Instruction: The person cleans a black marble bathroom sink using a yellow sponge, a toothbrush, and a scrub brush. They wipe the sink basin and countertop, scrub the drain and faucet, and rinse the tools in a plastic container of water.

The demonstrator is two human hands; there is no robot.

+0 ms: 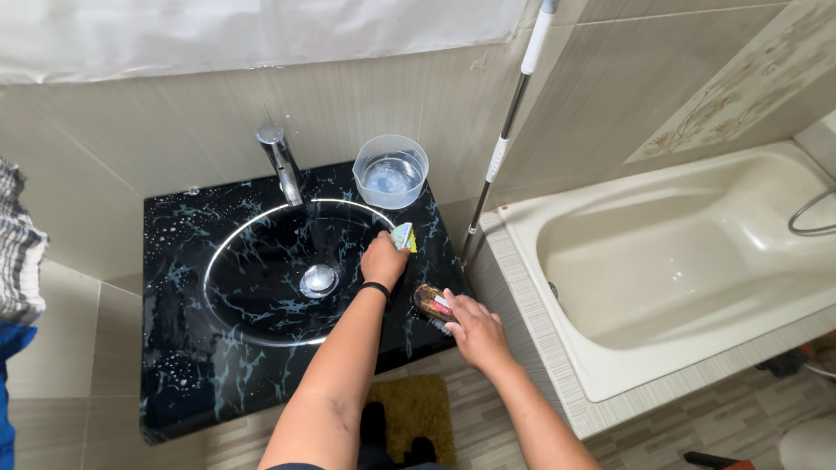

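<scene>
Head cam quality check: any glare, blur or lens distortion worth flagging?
Head view: even daylight, sharp overall, no motion blur on the left hand or right hand. Bright glare along the black sink rim and on the faucet. Wide-angle bowing shows at the bathtub edge; the top-left corner is overexposed.

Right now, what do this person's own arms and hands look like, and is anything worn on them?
Both forearms are bare, with no sleeves in view and no gloves. The left hand has a thin black band around its wrist. The right hand wears nothing visible: no ring, watch or band.
</scene>
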